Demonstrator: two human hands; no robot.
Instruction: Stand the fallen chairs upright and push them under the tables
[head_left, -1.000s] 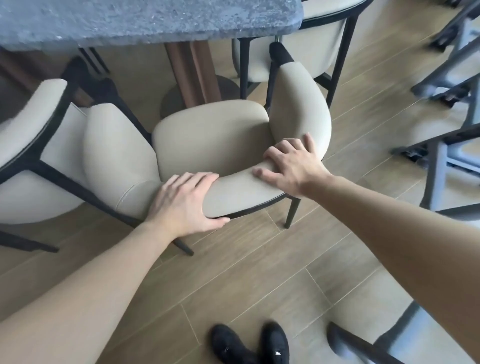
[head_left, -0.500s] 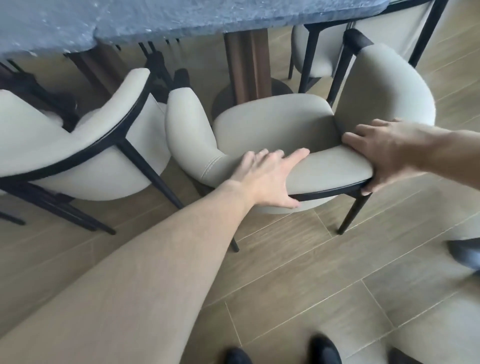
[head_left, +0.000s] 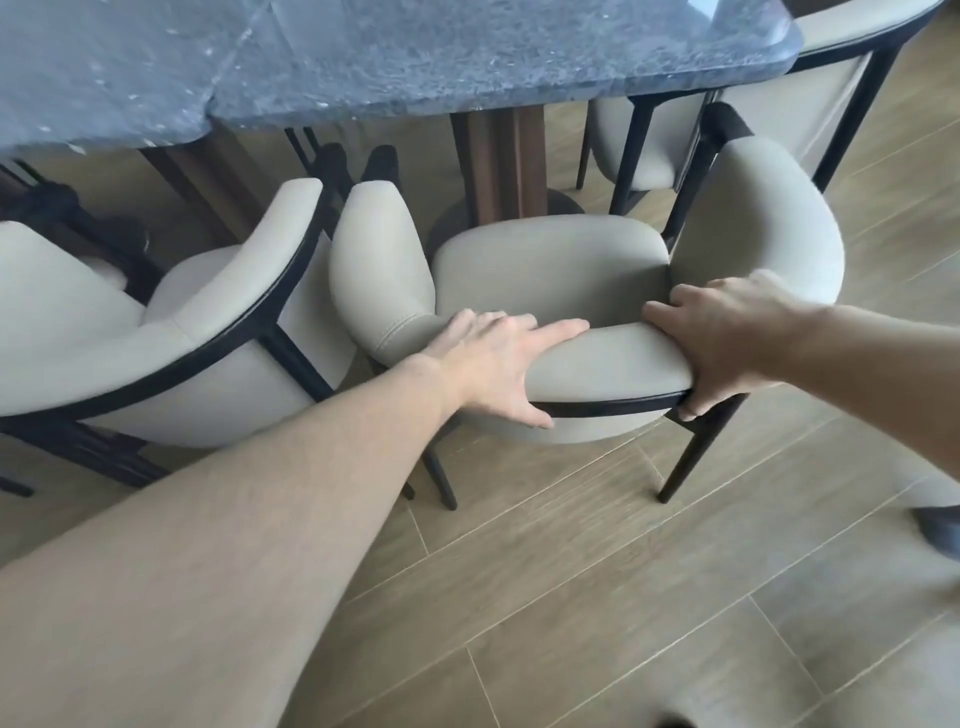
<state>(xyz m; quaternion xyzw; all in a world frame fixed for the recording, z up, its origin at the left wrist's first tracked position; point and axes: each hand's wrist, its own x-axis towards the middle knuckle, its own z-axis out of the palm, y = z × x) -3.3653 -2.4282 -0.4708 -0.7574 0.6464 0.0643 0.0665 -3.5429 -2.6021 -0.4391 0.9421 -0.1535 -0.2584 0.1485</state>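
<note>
Floor (head_left: 623, 597): wood-look planks, running diagonally across my view.

Table (head_left: 415, 57): dark grey stone top across the upper edge of view, on a brown pedestal (head_left: 498, 166). Its near edge runs left to right; its right corner is rounded.

Chair in hand (head_left: 550, 270): beige upholstery, black frame, upright on its legs. The open front of the seat faces the table's near edge, the curved backrest faces me. The backrest's long axis runs left to right, roughly parallel to that edge. The front of the seat sits by the pedestal, just short of the table's near edge; I cannot tell whether any part is under the top.

Neighbour chair (head_left: 171, 332): same make, just to the left, upright, its backrest angled toward me. The two armrests are just beside each other.

Third chair (head_left: 826, 104): beyond the table's right corner, partly hidden.

My left hand (head_left: 493, 358): lies flat over the top of the backrest, left of its middle, fingers straight and together, thumb under the black rim.

My right hand (head_left: 727, 338): blurred, at the backrest's right end; fingers curl over the pad into the seat side, thumb hooks below the rim, gripping.
</note>
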